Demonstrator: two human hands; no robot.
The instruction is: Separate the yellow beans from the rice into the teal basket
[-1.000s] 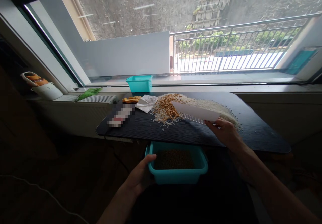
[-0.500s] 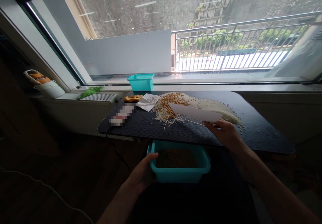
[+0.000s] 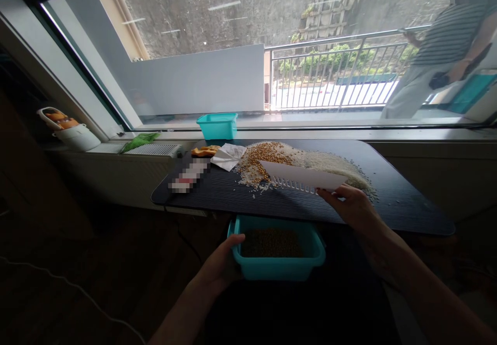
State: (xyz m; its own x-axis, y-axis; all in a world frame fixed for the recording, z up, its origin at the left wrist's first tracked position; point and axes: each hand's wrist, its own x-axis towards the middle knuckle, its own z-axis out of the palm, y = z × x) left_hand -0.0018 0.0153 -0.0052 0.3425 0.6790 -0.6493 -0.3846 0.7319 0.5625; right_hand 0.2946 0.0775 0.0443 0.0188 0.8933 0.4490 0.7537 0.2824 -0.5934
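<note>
My left hand grips the left side of a teal plastic tub, its thumb over the rim. The tub is just below the table's front edge, with a layer of brownish kernels inside. My right hand pinches the right end of a white sheet with a row of slots along its lower edge. The sheet is tilted over the front of a spread heap of white rice and yellow corn kernels. Its left end is close to the kernels; whether it touches them I cannot tell.
On the dark table lie a crumpled white paper, a yellow-orange item and a blurred packet. Another teal tub stands by the window. A green cloth lies on the radiator. Outside, a person stands near the railing.
A person has come into view outside the window at the right. My right hand and the sheet have shifted very slightly right. My left hand and the tub are nearly still.
</note>
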